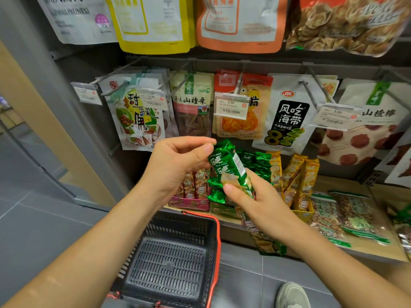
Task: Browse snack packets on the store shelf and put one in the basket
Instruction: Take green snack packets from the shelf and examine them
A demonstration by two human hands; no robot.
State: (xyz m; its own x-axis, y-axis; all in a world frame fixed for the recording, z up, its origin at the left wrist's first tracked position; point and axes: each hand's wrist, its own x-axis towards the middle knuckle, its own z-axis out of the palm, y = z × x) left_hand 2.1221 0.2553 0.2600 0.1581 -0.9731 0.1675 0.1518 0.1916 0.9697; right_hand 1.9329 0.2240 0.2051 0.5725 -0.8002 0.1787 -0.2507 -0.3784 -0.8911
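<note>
The left hand's fingers [208, 150] pinch the top end of a green snack packet [229, 165], thumb against curled forefinger, while the right hand's fingers [231, 188] wrap its middle with the thumb pressed on the front. The packet is long and narrow, tilted with its top leaning left, and its lower length hangs past the right hand [262, 203] in front of the shelf edge. The left hand [178, 161] sits just above and to the left of the right, both held out before the shelf [378, 196]. Right behind the packet, more green packets [255, 163] stand in a display box, with yellow packets [298, 174] to their right and red packets [193, 185] to their left. Flat green-trimmed bags [347, 216] lie further right on the wooden shelf. Above, pouches hang from hooks, among them a white seaweed pouch [289, 116] beside a price tag [231, 105]. Below the hands, a dark basket [175, 223] with a red rim stands on the grey floor [44, 230], a pale shoe [291, 294] near it.
</note>
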